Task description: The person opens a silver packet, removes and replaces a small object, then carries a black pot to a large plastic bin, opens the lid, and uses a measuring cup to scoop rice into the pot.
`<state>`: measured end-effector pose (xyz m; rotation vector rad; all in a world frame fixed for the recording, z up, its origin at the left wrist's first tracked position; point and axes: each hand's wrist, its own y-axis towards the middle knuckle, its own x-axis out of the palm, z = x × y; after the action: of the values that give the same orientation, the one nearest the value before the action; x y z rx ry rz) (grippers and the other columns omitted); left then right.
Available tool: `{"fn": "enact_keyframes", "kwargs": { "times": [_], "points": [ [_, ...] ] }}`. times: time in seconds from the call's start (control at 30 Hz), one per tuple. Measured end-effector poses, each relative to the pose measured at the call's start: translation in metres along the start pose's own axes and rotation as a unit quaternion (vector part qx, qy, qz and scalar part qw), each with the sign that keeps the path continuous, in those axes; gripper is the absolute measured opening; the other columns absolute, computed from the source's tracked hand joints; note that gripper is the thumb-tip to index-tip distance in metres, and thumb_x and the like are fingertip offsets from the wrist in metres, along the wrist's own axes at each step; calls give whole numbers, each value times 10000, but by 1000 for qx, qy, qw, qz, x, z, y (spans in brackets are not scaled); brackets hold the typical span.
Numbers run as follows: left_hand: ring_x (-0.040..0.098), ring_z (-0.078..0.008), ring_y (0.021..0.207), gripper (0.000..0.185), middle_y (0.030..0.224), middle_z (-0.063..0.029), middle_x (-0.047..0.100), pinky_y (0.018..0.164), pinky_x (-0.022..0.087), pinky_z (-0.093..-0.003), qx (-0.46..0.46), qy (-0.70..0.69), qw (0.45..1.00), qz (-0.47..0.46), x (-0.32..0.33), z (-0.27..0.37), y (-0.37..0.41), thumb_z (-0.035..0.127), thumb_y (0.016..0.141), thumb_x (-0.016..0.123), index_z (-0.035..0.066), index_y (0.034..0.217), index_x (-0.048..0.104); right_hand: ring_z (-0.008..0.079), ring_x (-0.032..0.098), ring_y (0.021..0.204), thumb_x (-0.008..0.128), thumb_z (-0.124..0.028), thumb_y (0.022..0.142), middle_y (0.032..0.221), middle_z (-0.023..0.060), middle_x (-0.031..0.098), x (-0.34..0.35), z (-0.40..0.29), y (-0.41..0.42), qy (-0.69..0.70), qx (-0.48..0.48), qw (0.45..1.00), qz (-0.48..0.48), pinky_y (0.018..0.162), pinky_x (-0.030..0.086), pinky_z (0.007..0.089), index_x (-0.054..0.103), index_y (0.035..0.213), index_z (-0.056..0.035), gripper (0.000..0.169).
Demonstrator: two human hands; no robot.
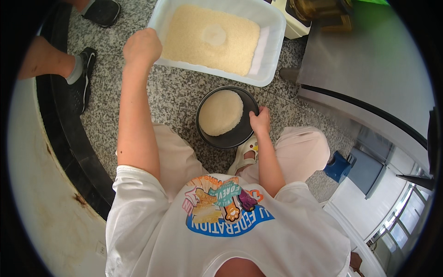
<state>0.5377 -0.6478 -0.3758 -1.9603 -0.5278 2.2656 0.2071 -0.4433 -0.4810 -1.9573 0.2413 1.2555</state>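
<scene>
Uncooked white rice (221, 112) lies in a dark round pot (238, 138) low over the speckled stone floor. It forms a rounded mass on the pot's left side, and the bare dark bottom shows at right. My right hand (260, 119) grips the pot's right rim, thumb on the inside. Beyond the pot stands a translucent plastic tub (266, 78) holding a broad layer of rice (193, 48). A pale round patch (214, 35) shows in the middle of that layer. My left hand (142, 45) is closed at the tub's left rim, its fingertips hidden.
Another person's feet in dark shoes (84, 79) are at the left, by a black step edge (74, 138). A metal-sided appliance (363, 69) stands at right, a cream-coloured device (297, 26) behind the tub. A blue container (337, 167) is at lower right. My pale shoe (240, 157) is just below the pot.
</scene>
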Motion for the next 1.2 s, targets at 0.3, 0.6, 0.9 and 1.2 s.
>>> {"fn": "enact_keyframes", "kwargs": {
  "times": [0.3,0.6,0.9,1.2],
  "points": [
    [594,-379,960,296,1002,-208,632,820,469,-469,-7,-7,1000,-6,-3,2,2,206,858,459,-5,973,631,345,497,1156,612,-214,812,1254,218,500,8,3,4,52,32,996,-63,962,407,408,411,1303,18,579],
    [596,-367,967,296,1014,-197,632,813,474,-456,-8,-7,1000,-13,-6,5,4,213,859,455,5,964,637,346,543,995,613,-254,811,1063,187,569,-41,-22,-25,-99,-189,976,38,867,435,423,542,1122,-30,390],
    [652,-332,873,219,919,-179,668,733,524,-414,-6,26,999,43,-4,15,0,59,791,504,12,903,687,331,588,842,608,-237,835,861,135,626,-148,-80,-20,-137,-416,851,-290,768,462,388,619,891,-25,220],
    [638,-337,903,280,980,-153,658,756,516,-421,0,116,992,40,5,22,2,258,865,512,42,916,682,307,590,867,600,-230,828,836,140,623,-118,-73,-15,-245,-443,828,-240,794,443,404,605,786,-20,214]
  ]
}}
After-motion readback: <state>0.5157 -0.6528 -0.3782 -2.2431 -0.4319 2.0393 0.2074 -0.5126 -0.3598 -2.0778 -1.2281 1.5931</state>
